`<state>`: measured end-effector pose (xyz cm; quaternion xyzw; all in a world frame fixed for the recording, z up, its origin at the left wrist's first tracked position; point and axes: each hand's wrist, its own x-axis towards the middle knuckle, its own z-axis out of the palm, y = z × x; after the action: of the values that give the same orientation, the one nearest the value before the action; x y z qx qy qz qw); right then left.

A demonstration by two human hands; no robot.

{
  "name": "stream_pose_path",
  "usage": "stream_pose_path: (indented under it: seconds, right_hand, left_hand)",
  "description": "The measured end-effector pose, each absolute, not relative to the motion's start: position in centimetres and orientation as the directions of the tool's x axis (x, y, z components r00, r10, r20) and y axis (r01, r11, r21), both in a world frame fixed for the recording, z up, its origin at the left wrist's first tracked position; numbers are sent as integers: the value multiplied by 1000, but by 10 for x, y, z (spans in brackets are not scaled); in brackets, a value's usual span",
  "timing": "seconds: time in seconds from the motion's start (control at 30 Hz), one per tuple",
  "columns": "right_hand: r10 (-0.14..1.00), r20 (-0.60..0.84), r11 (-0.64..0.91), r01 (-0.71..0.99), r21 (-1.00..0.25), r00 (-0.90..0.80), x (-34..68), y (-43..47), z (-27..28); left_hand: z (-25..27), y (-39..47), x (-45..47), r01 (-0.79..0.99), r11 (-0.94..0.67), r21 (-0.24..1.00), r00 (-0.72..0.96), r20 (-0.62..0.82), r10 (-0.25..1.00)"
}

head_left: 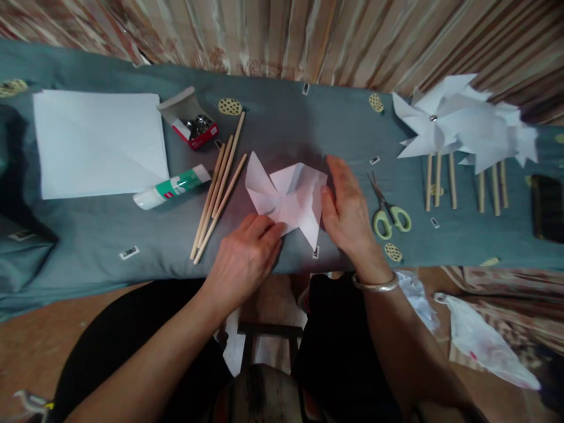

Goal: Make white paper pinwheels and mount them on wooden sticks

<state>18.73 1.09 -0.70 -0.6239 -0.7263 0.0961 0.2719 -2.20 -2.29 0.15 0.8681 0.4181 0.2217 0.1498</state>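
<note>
A white paper pinwheel (288, 200) without a stick lies at the middle of the cloth, its folded blades standing up a little. My left hand (251, 247) grips it by its lower left part, the fingertips pressed on the paper. Beside its right edge is my right hand (348, 205), open, thumb and fingers apart; whether the thumb touches the paper I cannot tell. Several wooden sticks (220, 194) lie just left of the pinwheel. Right of my right hand rest scissors (388, 211) with pale green handles, blades pointing away from me.
On the left are a stack of white paper (99, 144), a glue stick (171, 187) and an open red-and-white box (194, 126) of small metal pieces. Several pinwheels on sticks (467, 126) lie at the right, near a dark phone (547, 207). A pleated curtain (282, 38) borders the table's back.
</note>
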Motion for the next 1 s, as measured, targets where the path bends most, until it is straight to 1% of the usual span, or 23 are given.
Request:
stream_pose_path:
  seconds: [0.07, 0.13, 0.2, 0.33, 0.47, 0.53, 0.6, 0.7, 0.77, 0.87, 0.93, 1.0]
  right_hand:
    - [963, 242, 228, 846, -482, -121, 189, 25, -10]
    - [959, 237, 259, 829, -495, -157, 189, 35, -11]
    - [959, 239, 256, 819, -513, -150, 189, 42, -10]
    - [982, 181, 158, 784, -601, -60, 196, 40, -2]
    - [997, 74, 31, 707, -706, 30, 211, 19, 4]
    - [998, 15, -31, 691, -722, 61, 218, 1, 8]
    - [995, -31, -93, 728, -680, 98, 222, -18, 13]
    - [991, -42, -125, 783, -609, 126, 223, -45, 21]
    - [990, -82, -141, 781, -608, 115, 221, -57, 23]
    - [987, -139, -153, 771, -618, 84, 219, -66, 23]
    - [989, -122, -137, 802, -581, 80, 219, -70, 25]
    - [995, -60, -100, 852, -514, 80, 221, -72, 29]
  left_hand:
    - [3, -23, -22, 666, -609, 430, 554, 261, 791]
    - [4, -23, -22, 672, -608, 423, 553, 259, 792]
    - [7, -23, -23, 675, -609, 416, 554, 260, 791]
    - [12, -22, -28, 680, -624, 386, 557, 282, 781]
    - [13, -16, -38, 706, -614, 352, 533, 308, 788]
    - [13, -13, -40, 714, -612, 339, 527, 315, 789]
    - [13, -13, -40, 715, -613, 336, 524, 323, 788]
    - [17, -21, -33, 695, -619, 366, 509, 357, 783]
    - [19, -30, -25, 640, -658, 397, 542, 374, 753]
    - [17, -45, -12, 527, -732, 433, 645, 357, 676]
    - [13, -51, -6, 501, -745, 441, 692, 313, 651]
    - [9, -53, -3, 509, -742, 436, 709, 277, 649]
